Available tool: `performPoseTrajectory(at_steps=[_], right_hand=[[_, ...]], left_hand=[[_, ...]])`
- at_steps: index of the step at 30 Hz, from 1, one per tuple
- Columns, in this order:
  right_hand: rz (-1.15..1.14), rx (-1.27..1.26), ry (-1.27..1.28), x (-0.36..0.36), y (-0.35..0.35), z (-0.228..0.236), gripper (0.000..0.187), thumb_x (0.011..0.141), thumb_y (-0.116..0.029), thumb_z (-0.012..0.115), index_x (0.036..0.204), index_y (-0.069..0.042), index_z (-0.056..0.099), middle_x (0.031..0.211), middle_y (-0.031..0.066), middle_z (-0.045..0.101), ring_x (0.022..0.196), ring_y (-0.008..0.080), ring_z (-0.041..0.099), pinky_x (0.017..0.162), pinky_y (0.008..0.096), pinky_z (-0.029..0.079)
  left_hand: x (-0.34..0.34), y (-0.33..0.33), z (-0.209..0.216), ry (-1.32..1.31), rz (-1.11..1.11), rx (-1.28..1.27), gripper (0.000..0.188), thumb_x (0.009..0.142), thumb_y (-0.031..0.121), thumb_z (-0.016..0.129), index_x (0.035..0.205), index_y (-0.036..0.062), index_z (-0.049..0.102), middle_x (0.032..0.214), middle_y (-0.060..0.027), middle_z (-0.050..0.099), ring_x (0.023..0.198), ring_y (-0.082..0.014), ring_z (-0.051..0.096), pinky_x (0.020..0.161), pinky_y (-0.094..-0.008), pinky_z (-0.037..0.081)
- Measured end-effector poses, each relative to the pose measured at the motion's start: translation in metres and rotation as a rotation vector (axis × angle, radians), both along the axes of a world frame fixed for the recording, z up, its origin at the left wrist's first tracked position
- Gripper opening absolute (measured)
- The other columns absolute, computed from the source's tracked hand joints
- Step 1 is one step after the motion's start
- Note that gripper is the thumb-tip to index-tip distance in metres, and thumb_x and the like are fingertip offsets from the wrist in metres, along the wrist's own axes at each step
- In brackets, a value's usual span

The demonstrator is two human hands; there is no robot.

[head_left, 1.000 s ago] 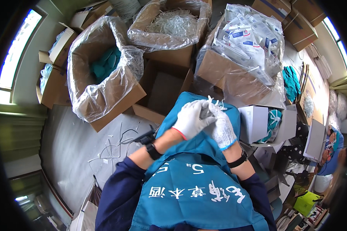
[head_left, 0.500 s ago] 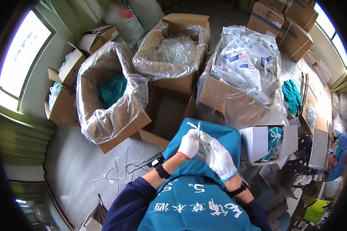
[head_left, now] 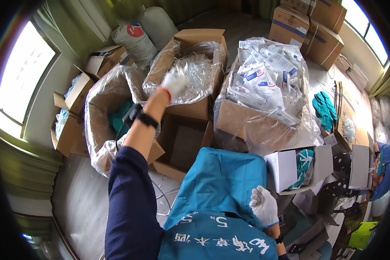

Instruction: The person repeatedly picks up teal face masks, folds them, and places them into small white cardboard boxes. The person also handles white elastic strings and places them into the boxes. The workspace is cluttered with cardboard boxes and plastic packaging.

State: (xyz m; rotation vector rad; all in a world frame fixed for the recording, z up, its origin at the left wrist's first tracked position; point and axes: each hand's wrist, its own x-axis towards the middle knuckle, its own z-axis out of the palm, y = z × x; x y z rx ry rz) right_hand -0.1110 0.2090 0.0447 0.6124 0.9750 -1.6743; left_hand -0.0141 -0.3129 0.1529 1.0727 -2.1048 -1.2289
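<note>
My left hand (head_left: 176, 83), in a white knit glove, reaches forward over the clear stringy strips (head_left: 199, 69) in a plastic-lined carton (head_left: 195, 97). Motion smears its fingers, so their grip does not show. My right hand (head_left: 264, 206), also gloved in white, hovers low over the right side of my teal apron (head_left: 227, 169). Its fingers are curled in, and whatever they may hold is hidden. Under my left forearm, teal pieces (head_left: 118, 118) lie in another lined carton (head_left: 95, 125).
A carton (head_left: 232, 117) heaped with white packets (head_left: 268, 82) stands ahead right. An open brown carton (head_left: 182, 138) sits between. At right are a white box (head_left: 279, 171) with a teal bundle (head_left: 304, 167) and teal gloves (head_left: 325, 110). A cable (head_left: 162, 197) trails on the floor.
My hands were together over the apron, fingering a white strip. Now they are apart: the left has moved forward to the strip carton, the right back and slightly right.
</note>
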Motion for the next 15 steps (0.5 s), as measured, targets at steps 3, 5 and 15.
performPoseTrajectory(at_steps=[3,5,15], right_hand=[[0.061,-0.097,-0.026,0.009,-0.004,0.005,0.019,0.099,-0.018,0.058,0.110,-0.003,0.058,0.102,0.0134,0.063,0.080,0.0210,0.061,0.067,0.0315,0.050],[0.076,-0.151,-0.042,0.016,-0.002,0.012,0.018,0.099,-0.017,0.058,0.111,-0.003,0.058,0.102,0.0132,0.063,0.079,0.0214,0.061,0.067,0.0321,0.050],[0.128,-0.123,-0.049,0.006,0.000,0.006,0.017,0.099,-0.017,0.059,0.109,-0.004,0.061,0.088,0.0090,0.064,0.072,0.0178,0.060,0.064,0.0306,0.050]], left_hand=[[0.021,-0.073,-0.016,-0.097,0.070,0.021,0.062,0.073,0.037,0.084,0.110,-0.0093,0.066,0.096,-0.0180,0.072,0.084,-0.0263,0.069,0.076,-0.0379,0.055],[0.012,-0.066,-0.029,-0.402,0.349,-0.160,0.038,0.082,0.031,0.076,0.100,-0.0022,0.074,0.081,-0.0090,0.072,0.074,-0.0239,0.067,0.071,-0.0370,0.054],[0.040,0.110,-0.171,-0.134,0.144,0.644,0.036,0.094,0.026,0.045,0.081,-0.0001,0.067,0.069,-0.0153,0.067,0.056,-0.0268,0.062,0.053,-0.0399,0.051]])
